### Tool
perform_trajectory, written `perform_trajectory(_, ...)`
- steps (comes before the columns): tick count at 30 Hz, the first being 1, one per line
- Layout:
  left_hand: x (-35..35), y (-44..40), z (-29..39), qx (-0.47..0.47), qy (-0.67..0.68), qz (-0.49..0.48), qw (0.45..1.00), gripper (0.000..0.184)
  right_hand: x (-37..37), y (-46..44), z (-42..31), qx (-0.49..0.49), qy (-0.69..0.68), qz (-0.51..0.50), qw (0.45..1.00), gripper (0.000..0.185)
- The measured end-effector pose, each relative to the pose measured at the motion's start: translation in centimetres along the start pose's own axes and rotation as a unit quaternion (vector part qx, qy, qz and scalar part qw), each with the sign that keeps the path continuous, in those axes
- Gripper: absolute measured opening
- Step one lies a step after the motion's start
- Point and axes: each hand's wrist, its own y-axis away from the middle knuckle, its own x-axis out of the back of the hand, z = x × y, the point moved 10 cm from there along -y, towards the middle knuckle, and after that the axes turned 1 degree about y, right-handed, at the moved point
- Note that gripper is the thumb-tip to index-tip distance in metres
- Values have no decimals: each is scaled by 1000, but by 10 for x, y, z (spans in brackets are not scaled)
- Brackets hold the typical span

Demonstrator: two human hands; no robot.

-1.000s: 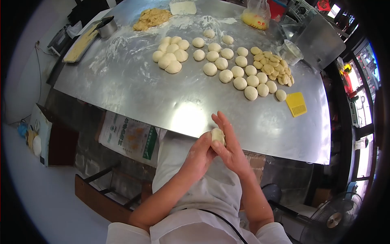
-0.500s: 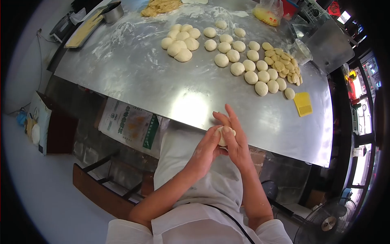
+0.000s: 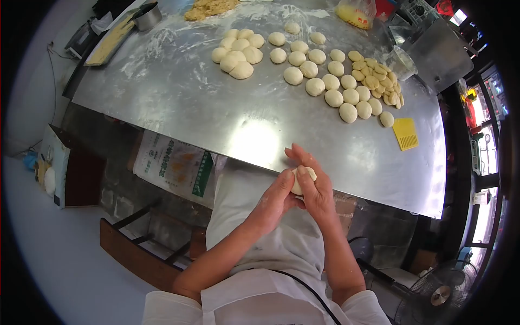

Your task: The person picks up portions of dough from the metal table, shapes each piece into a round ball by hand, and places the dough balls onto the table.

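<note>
Just off the table's front edge, my left hand [image 3: 274, 200] and my right hand [image 3: 317, 192] are closed together around a pale dough ball [image 3: 297, 186]. Both thumbs press on its upper side; the fingers beneath it are partly hidden. Beyond my hands, on the metal table [image 3: 206, 119], lie several round dough balls [image 3: 314, 86], spaced apart. A tighter cluster of dough balls [image 3: 241, 70] rests to their left. To the right is a heap of flat yellowish dough pieces [image 3: 372, 82].
A yellow scraper [image 3: 405, 134] lies near the table's right side. Farther back are a plastic bag with yellow contents [image 3: 356, 15], a clear container [image 3: 401, 64], a large dough mass [image 3: 211, 8] and a metal pot [image 3: 147, 17]. A wooden stool [image 3: 135, 254] stands at lower left.
My right fingers have curled in a little over the dough ball, which has tilted slightly between my hands. The view has shifted a bit; the things on the table stay in place.
</note>
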Motion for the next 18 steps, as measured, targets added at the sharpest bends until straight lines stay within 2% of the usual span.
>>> perform_trajectory(2,8,-1,-4,9,-6,-23,1000,68,0,2,-4,-56,-167,-79,981,54)
perform_trajectory(4,12,-2,-7,26,4,-72,997,64,3,2,-15,-71,-188,-100,975,54)
perform_trajectory(6,4,1,-12,54,28,-143,988,56,7,2,-17,-62,-83,-81,991,48)
perform_trajectory(9,-4,-4,-22,97,29,-136,986,57,7,4,13,-98,12,-114,989,39)
perform_trajectory(10,-7,-7,-19,81,45,-102,990,57,12,1,5,-23,71,-78,994,32)
perform_trajectory(12,-12,-6,-14,49,72,-28,996,56,13,5,1,36,142,-56,988,34)
perform_trajectory(13,-9,-8,-14,38,85,-30,995,56,11,6,-5,66,176,-44,981,35)
perform_trajectory(16,2,-15,-19,12,128,-56,990,53,11,7,-28,79,131,-14,988,44)
perform_trajectory(18,-4,-16,-11,6,157,-100,982,50,22,8,-22,30,69,-7,997,52)
